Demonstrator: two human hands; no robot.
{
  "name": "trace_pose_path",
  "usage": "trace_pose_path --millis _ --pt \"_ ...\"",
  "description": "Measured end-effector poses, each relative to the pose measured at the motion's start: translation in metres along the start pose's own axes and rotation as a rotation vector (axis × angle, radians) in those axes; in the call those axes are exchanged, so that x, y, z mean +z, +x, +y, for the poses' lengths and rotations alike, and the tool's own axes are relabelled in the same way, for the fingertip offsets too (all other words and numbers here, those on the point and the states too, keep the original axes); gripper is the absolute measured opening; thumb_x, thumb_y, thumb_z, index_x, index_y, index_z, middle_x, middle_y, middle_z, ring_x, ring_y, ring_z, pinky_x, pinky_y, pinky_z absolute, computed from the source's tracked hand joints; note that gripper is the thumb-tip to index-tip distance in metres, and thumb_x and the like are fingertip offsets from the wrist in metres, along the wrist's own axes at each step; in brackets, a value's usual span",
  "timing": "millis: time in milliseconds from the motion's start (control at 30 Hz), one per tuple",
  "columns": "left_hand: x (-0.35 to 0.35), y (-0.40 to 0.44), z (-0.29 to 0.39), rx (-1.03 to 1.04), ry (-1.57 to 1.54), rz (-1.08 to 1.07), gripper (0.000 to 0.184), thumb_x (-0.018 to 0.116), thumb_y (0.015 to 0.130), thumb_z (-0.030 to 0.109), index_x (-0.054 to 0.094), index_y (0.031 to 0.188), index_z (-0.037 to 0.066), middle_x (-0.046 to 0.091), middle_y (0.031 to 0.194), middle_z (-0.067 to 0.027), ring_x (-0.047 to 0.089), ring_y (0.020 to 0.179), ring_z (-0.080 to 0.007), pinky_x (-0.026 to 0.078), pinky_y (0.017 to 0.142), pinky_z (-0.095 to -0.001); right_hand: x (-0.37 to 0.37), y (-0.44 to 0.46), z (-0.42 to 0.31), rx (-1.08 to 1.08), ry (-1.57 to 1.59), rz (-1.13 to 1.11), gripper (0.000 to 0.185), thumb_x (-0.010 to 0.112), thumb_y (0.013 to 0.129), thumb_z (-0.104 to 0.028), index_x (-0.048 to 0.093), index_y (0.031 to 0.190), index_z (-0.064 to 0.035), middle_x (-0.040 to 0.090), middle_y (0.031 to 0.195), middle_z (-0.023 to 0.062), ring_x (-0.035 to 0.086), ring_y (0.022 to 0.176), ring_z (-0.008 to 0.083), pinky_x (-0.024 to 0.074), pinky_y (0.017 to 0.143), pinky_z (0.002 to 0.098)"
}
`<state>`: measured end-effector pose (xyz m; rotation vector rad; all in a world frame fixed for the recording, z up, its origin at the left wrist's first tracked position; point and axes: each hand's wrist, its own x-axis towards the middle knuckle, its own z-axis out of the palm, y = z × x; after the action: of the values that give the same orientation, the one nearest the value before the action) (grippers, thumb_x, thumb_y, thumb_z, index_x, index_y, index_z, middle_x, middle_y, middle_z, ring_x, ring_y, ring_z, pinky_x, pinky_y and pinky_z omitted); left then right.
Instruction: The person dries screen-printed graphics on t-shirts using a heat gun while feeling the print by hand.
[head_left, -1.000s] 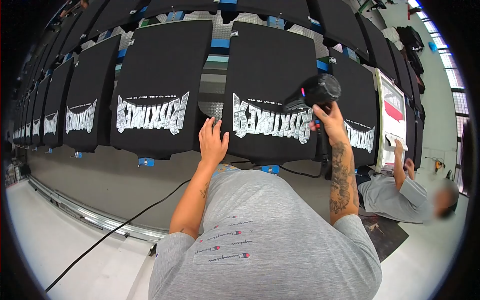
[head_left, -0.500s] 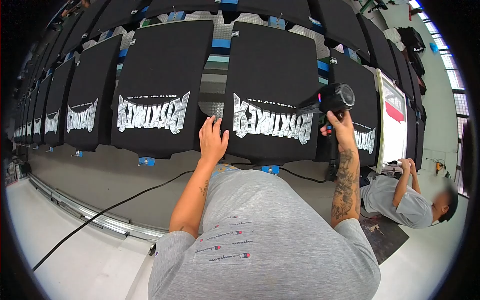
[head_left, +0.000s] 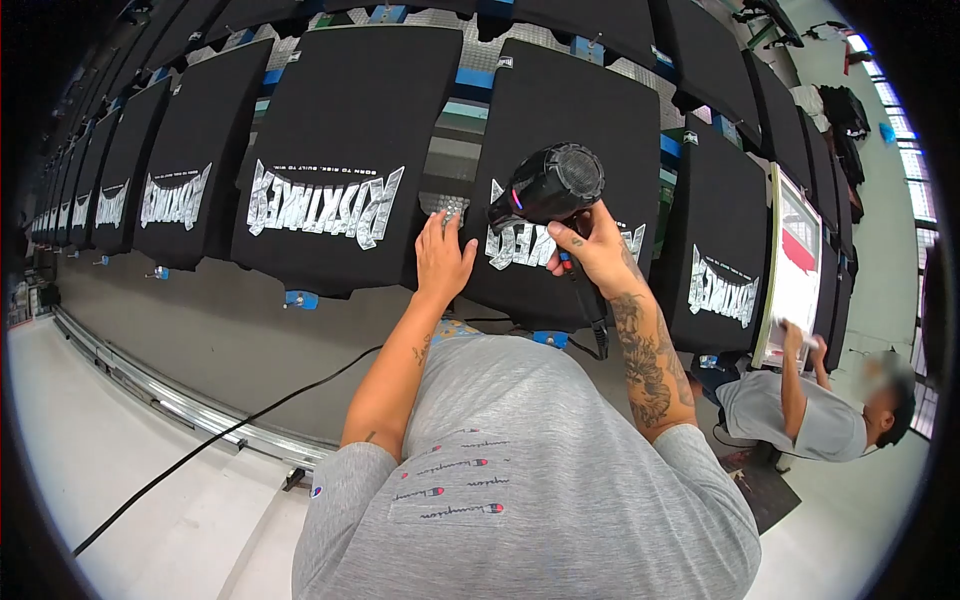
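My right hand [head_left: 597, 252] is wrapped round the handle of a black hair dryer [head_left: 560, 180]. The dryer hangs over the white lettered print of a black shirt [head_left: 580, 100], its nozzle pointing left, and covers part of that print. My left hand [head_left: 445, 258] has its fingers stretched out at the shirt's left edge, beside the gap to the neighbouring black shirt [head_left: 350, 100]. Nothing shows in the left hand, though I cannot tell whether its fingertips touch the fabric. White lettering [head_left: 325, 205] on that neighbouring shirt is in full view.
Several black printed shirts lie flat in rows on boards. At the right, a co-worker [head_left: 800, 415] in a grey shirt has both hands at a white-framed screen [head_left: 795, 260]. A black cord [head_left: 225, 430] runs across the floor, near a metal rail [head_left: 180, 400].
My right hand has carried the dryer left, from the shirt's right edge to over the middle of its print. The left hand stays near the gap. The co-worker's hands have shifted at the screen.
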<state>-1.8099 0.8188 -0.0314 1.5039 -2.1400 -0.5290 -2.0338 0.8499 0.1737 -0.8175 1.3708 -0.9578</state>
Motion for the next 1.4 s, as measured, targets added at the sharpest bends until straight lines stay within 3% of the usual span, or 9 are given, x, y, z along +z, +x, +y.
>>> trace_pose_path --millis 167,233,667,1067,1167,1200,1267,1300,1400 --pt "0.015 0.010 0.008 -0.053 0.040 -0.055 0.070 0.066 0.093 0.040 0.043 0.146 0.000 0.040 0.151 -0.0244 0.035 0.143 -0.0414 0.028 0.116 -0.0525 -0.025 -0.019 0.003 0.011 -0.046 0.153 0.053 0.071 0.093 -0.012 0.041 0.135 -0.0019 0.059 0.111 0.0155 0.066 0.065 0.0167 0.0545 0.052 0.0282" --pt "0.020 0.014 0.010 -0.094 0.029 -0.113 0.079 0.065 0.093 0.048 0.038 0.150 0.000 0.037 0.152 -0.0271 0.032 0.144 -0.0427 0.026 0.117 -0.0535 -0.044 -0.034 0.005 -0.024 -0.017 0.237 0.037 0.068 0.096 -0.012 0.049 0.125 -0.0010 0.059 0.103 0.0114 0.065 0.064 0.0157 0.0538 0.052 0.0284" --pt "0.027 0.015 0.012 -0.090 0.002 -0.128 0.083 0.068 0.090 0.047 0.036 0.150 0.000 0.038 0.149 -0.0291 0.035 0.141 -0.0450 0.029 0.115 -0.0553 -0.168 -0.113 0.040 -0.042 -0.062 0.650 0.047 0.071 0.095 -0.019 0.045 0.129 -0.0016 0.060 0.109 0.0130 0.066 0.059 0.0167 0.0558 0.050 0.0268" --pt "0.020 0.015 0.010 -0.074 -0.027 -0.085 0.079 0.068 0.091 0.045 0.039 0.149 0.000 0.040 0.148 -0.0281 0.035 0.141 -0.0436 0.029 0.115 -0.0539 -0.061 -0.051 0.019 0.010 0.062 0.229 0.043 0.069 0.096 -0.015 0.045 0.129 -0.0004 0.058 0.113 0.0147 0.066 0.066 0.0183 0.0560 0.055 0.0292" --pt "0.009 0.012 0.006 -0.077 0.027 -0.065 0.066 0.066 0.093 0.039 0.047 0.144 0.003 0.044 0.148 -0.0228 0.038 0.141 -0.0400 0.029 0.114 -0.0573 -0.033 -0.034 0.019 0.021 0.049 0.088 0.048 0.069 0.096 -0.014 0.042 0.132 -0.0015 0.057 0.116 0.0151 0.067 0.067 0.0179 0.0556 0.055 0.0293" --pt "0.007 0.011 0.004 -0.077 0.057 -0.074 0.062 0.066 0.093 0.038 0.049 0.143 0.003 0.045 0.147 -0.0213 0.038 0.141 -0.0390 0.030 0.114 -0.0580 -0.018 -0.034 0.008 0.027 0.022 0.080 0.042 0.069 0.096 -0.014 0.045 0.127 0.0005 0.057 0.104 0.0124 0.066 0.067 0.0179 0.0551 0.056 0.0299" --pt "0.005 0.007 0.000 -0.088 0.027 -0.040 0.053 0.065 0.093 0.033 0.054 0.138 0.005 0.049 0.146 -0.0177 0.041 0.139 -0.0359 0.030 0.114 -0.0595 -0.003 -0.032 0.004 0.039 -0.001 0.016 0.046 0.069 0.095 -0.014 0.044 0.131 0.0003 0.057 0.109 0.0129 0.066 0.068 0.0176 0.0547 0.057 0.0293" --pt "0.005 0.005 -0.004 -0.082 0.018 -0.037 0.053 0.065 0.093 0.033 0.054 0.137 0.005 0.049 0.145 -0.0176 0.042 0.139 -0.0358 0.030 0.114 -0.0596 -0.001 -0.030 0.007 0.060 -0.013 -0.024 0.058 0.070 0.095 -0.015 0.036 0.141 -0.0028 0.057 0.118 0.0158 0.065 0.065 0.0155 0.0561 0.055 0.0273" --pt "0.009 0.002 -0.002 -0.019 0.031 0.004 0.053 0.066 0.093 0.031 0.054 0.137 0.004 0.049 0.145 -0.0178 0.043 0.138 -0.0358 0.030 0.114 -0.0599 -0.002 -0.039 0.010 0.063 -0.037 -0.048 0.059 0.070 0.095 -0.015 0.035 0.142 -0.0035 0.056 0.118 0.0160 0.066 0.065 0.0154 0.0563 0.055 0.0274"
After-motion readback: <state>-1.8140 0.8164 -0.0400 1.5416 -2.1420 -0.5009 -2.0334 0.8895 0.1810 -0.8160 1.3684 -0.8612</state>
